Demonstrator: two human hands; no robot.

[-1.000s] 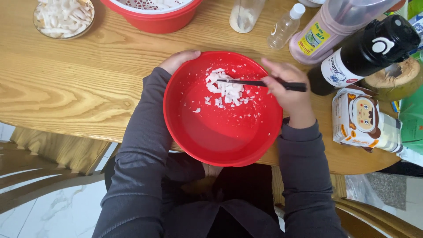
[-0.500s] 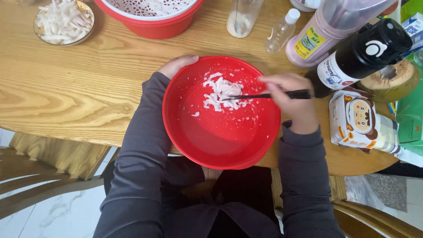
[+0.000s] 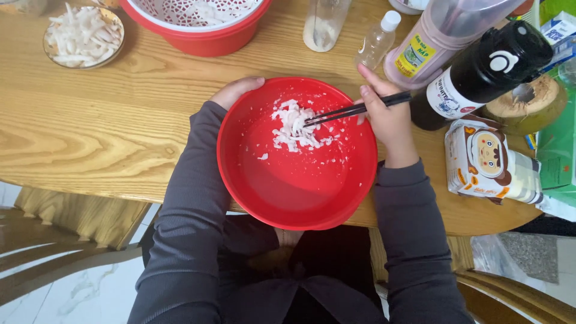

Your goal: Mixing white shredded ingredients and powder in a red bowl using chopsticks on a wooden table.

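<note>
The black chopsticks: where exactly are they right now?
In the head view, the black chopsticks are in the right hand, tips on the white shreds inside the red bowl.

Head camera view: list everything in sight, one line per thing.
Red bowl: one, red, table's near edge.
White strips: a pile, white, inside it.
Chopsticks: a pair, black, tips at the pile.
Glass dish: one, clear, far left, holding white strips.
Colander basin: one, red, white insert, far edge.
Small bottle: one, clear.
Dark bottle: one, black.
Coconut: one, opened.
Left hand: on bowl rim.
Right hand: holds chopsticks.
</note>
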